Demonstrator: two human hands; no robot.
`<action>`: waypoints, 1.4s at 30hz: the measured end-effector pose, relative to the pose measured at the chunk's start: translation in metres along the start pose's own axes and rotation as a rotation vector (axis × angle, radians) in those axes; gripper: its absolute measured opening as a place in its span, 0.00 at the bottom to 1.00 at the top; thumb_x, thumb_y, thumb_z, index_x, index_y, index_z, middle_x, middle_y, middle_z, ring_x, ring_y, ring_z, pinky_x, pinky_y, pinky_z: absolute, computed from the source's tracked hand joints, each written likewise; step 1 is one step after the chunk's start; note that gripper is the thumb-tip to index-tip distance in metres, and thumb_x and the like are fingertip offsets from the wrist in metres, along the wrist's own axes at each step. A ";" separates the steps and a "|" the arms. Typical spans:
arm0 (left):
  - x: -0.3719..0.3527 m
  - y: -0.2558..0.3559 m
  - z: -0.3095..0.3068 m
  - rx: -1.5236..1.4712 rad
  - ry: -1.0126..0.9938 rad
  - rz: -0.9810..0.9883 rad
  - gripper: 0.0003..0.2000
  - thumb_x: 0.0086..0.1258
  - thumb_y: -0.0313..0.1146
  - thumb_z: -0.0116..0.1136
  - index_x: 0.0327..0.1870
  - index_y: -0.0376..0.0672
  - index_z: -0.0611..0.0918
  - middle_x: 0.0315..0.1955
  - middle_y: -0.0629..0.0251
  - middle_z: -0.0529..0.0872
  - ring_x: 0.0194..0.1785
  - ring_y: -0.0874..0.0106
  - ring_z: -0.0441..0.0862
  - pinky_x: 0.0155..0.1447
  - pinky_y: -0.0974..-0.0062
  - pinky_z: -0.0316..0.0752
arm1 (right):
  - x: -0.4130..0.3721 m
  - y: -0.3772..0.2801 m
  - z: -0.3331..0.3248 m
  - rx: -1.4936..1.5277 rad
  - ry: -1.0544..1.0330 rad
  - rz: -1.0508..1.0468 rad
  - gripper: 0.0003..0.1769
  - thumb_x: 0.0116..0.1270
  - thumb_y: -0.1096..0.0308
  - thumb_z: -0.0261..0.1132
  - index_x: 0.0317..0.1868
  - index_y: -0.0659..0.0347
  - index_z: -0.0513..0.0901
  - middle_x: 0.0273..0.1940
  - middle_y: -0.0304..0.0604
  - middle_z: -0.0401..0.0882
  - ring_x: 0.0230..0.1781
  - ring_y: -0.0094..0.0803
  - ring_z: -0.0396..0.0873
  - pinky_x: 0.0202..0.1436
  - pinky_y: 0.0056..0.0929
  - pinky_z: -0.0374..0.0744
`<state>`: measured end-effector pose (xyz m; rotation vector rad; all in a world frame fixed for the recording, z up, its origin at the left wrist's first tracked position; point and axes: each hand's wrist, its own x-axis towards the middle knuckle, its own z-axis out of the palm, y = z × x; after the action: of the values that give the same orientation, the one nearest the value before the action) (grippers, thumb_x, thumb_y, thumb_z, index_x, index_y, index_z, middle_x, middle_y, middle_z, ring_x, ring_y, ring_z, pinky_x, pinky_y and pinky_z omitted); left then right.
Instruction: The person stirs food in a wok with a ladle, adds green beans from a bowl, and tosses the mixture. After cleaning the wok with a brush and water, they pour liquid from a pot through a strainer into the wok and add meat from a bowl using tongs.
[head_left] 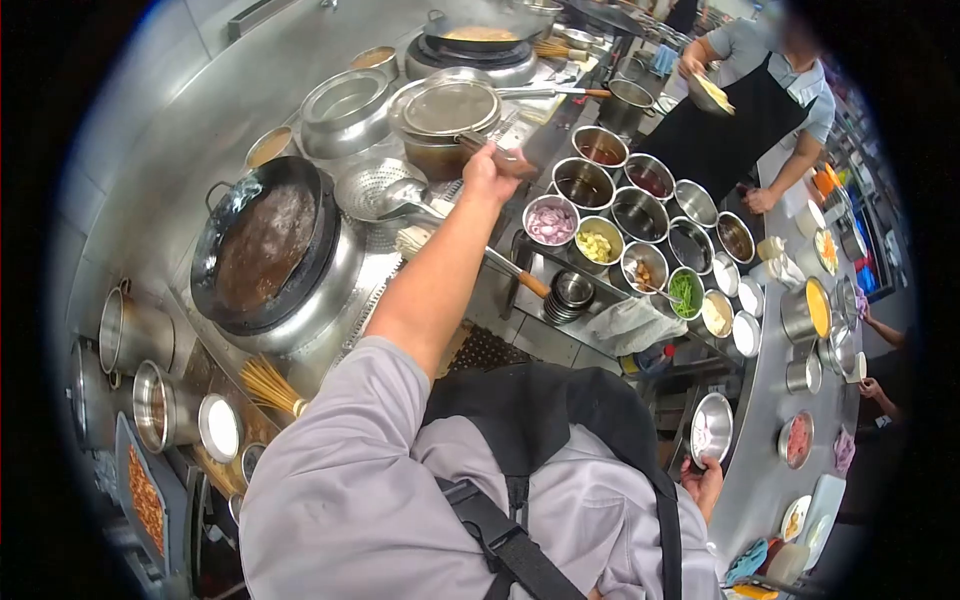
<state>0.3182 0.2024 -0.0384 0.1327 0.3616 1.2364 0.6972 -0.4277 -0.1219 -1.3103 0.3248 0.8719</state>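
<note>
My left hand (490, 172) reaches forward beside a lidded pot (430, 150), fingers wrapped round a brown handle (512, 161) that is partly blurred. Low on the right, my right hand (706, 484) grips the rim of a metal bowl (712, 428) with something pale inside. Below my left forearm lies a ladle (405, 195) on a perforated strainer (365, 188), its wooden-ended handle pointing toward the rack of pots. To the left, a black wok (262, 245) holds bubbling brown liquid on a round stove ring.
Containers of sauces, onions (550, 220) and chopped greens (685, 292) crowd the rack at centre right. A second wok (480, 35) steams at the back. Another person (745, 120) in a black apron holds a bowl there. A bamboo brush (272, 386) lies left of my sleeve.
</note>
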 end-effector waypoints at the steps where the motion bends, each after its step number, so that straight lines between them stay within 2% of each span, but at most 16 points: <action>1: 0.002 0.004 -0.006 0.092 0.067 0.019 0.17 0.80 0.42 0.44 0.53 0.34 0.70 0.41 0.50 0.79 0.42 0.55 0.80 0.47 0.50 0.78 | 0.008 -0.005 0.014 0.017 -0.048 0.006 0.24 0.54 0.75 0.60 0.55 0.66 0.75 0.43 0.49 0.82 0.35 0.42 0.81 0.29 0.32 0.82; 10: -0.034 0.033 0.014 0.432 0.293 0.202 0.07 0.68 0.21 0.56 0.44 0.34 0.73 0.28 0.58 0.75 0.26 0.65 0.76 0.31 0.61 0.75 | 0.071 -0.035 0.169 -0.110 -0.248 -0.055 0.29 0.53 0.76 0.59 0.60 0.57 0.73 0.49 0.45 0.80 0.38 0.39 0.82 0.30 0.35 0.81; 14: -0.041 0.028 0.010 0.867 0.555 0.566 0.09 0.61 0.18 0.57 0.42 0.33 0.73 0.27 0.58 0.76 0.17 0.69 0.71 0.19 0.70 0.69 | 0.059 -0.056 0.240 -0.141 -0.424 -0.116 0.26 0.54 0.77 0.60 0.57 0.59 0.74 0.47 0.43 0.82 0.38 0.37 0.83 0.30 0.34 0.81; 16: -0.038 0.032 -0.006 0.950 0.611 0.681 0.13 0.58 0.18 0.55 0.44 0.34 0.72 0.29 0.59 0.77 0.22 0.68 0.75 0.25 0.68 0.71 | 0.070 -0.064 0.259 -0.160 -0.508 -0.125 0.24 0.53 0.77 0.60 0.54 0.59 0.76 0.45 0.41 0.83 0.37 0.36 0.84 0.29 0.35 0.81; 18: -0.060 0.035 0.005 1.201 0.665 0.836 0.18 0.56 0.21 0.56 0.48 0.36 0.68 0.36 0.52 0.77 0.37 0.60 0.78 0.42 0.64 0.74 | 0.080 -0.074 0.281 -0.211 -0.610 -0.062 0.25 0.53 0.78 0.60 0.55 0.60 0.76 0.44 0.41 0.83 0.34 0.37 0.84 0.27 0.34 0.81; 20: -0.087 0.043 0.010 1.264 0.730 0.846 0.19 0.57 0.21 0.56 0.51 0.36 0.68 0.35 0.53 0.76 0.36 0.60 0.78 0.43 0.65 0.74 | 0.076 -0.077 0.310 -0.246 -0.669 -0.048 0.24 0.54 0.78 0.59 0.54 0.63 0.76 0.44 0.43 0.83 0.34 0.38 0.84 0.29 0.34 0.81; 22: -0.118 0.053 0.004 1.285 0.640 0.956 0.23 0.58 0.21 0.56 0.56 0.36 0.67 0.36 0.54 0.77 0.38 0.62 0.79 0.43 0.65 0.74 | 0.082 -0.070 0.344 -0.167 -0.674 0.031 0.24 0.53 0.78 0.59 0.54 0.67 0.75 0.45 0.46 0.83 0.37 0.41 0.84 0.33 0.37 0.84; 24: -0.177 0.051 0.026 1.087 0.564 0.751 0.28 0.62 0.18 0.50 0.65 0.41 0.62 0.36 0.58 0.76 0.26 0.70 0.76 0.29 0.69 0.75 | 0.085 -0.057 0.386 -0.177 -0.858 0.125 0.30 0.52 0.80 0.58 0.61 0.70 0.71 0.54 0.53 0.80 0.51 0.48 0.82 0.48 0.49 0.86; 26: -0.232 0.045 0.023 0.880 0.381 0.707 0.28 0.63 0.15 0.46 0.65 0.42 0.61 0.36 0.59 0.75 0.23 0.73 0.75 0.24 0.72 0.74 | 0.070 -0.048 0.436 -0.358 -1.043 0.029 0.34 0.53 0.82 0.55 0.66 0.68 0.67 0.59 0.54 0.76 0.58 0.49 0.80 0.55 0.51 0.84; 29: -0.318 0.036 0.034 0.583 0.217 0.555 0.29 0.59 0.16 0.46 0.65 0.42 0.62 0.37 0.58 0.75 0.25 0.73 0.74 0.25 0.75 0.73 | 0.008 -0.010 0.533 -0.357 -1.228 -0.238 0.39 0.53 0.84 0.51 0.70 0.64 0.64 0.64 0.51 0.71 0.63 0.44 0.75 0.63 0.45 0.80; 32: -0.379 0.024 0.037 0.491 0.200 0.484 0.30 0.58 0.17 0.47 0.66 0.42 0.63 0.39 0.55 0.75 0.26 0.75 0.72 0.25 0.78 0.71 | -0.070 0.036 0.637 -0.581 -1.440 -0.886 0.34 0.61 0.79 0.58 0.70 0.64 0.63 0.64 0.50 0.71 0.65 0.39 0.72 0.64 0.34 0.76; 33: -0.394 0.021 0.036 0.477 0.199 0.429 0.29 0.58 0.17 0.47 0.65 0.42 0.64 0.39 0.54 0.76 0.26 0.75 0.71 0.25 0.78 0.70 | -0.127 0.048 0.653 -0.696 -1.404 -0.847 0.33 0.62 0.78 0.59 0.69 0.65 0.63 0.65 0.52 0.71 0.66 0.37 0.71 0.62 0.33 0.76; 36: -0.430 0.014 0.036 0.295 0.143 0.393 0.29 0.59 0.17 0.48 0.66 0.42 0.64 0.41 0.53 0.76 0.26 0.75 0.71 0.25 0.79 0.69 | -0.177 0.129 0.729 -0.883 -1.551 -1.798 0.35 0.58 0.81 0.60 0.68 0.50 0.69 0.61 0.53 0.73 0.63 0.51 0.72 0.59 0.44 0.78; 37: -0.438 0.015 0.035 0.225 0.101 0.387 0.29 0.59 0.18 0.48 0.65 0.42 0.64 0.42 0.52 0.76 0.27 0.76 0.70 0.25 0.79 0.68 | -0.206 0.136 0.734 -0.870 -1.580 -1.801 0.35 0.58 0.81 0.60 0.68 0.50 0.69 0.61 0.53 0.73 0.63 0.51 0.72 0.59 0.44 0.78; 39: -0.450 0.021 0.033 0.189 0.092 0.414 0.29 0.59 0.18 0.48 0.65 0.41 0.64 0.42 0.52 0.76 0.27 0.76 0.70 0.25 0.80 0.68 | -0.255 0.148 0.739 -0.863 -1.380 -2.224 0.36 0.56 0.80 0.59 0.66 0.42 0.72 0.61 0.52 0.71 0.62 0.56 0.69 0.61 0.47 0.75; 42: -0.465 0.036 0.033 0.142 0.101 0.446 0.29 0.59 0.17 0.48 0.65 0.40 0.65 0.42 0.51 0.75 0.28 0.77 0.69 0.25 0.80 0.69 | -0.288 0.167 0.755 -0.706 -1.413 -2.072 0.34 0.59 0.79 0.56 0.65 0.41 0.73 0.61 0.56 0.69 0.61 0.56 0.70 0.57 0.48 0.77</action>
<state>0.1665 -0.2196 0.0945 0.2843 0.5266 1.6614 0.1958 0.1674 0.1542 -0.6158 -2.2111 -0.2117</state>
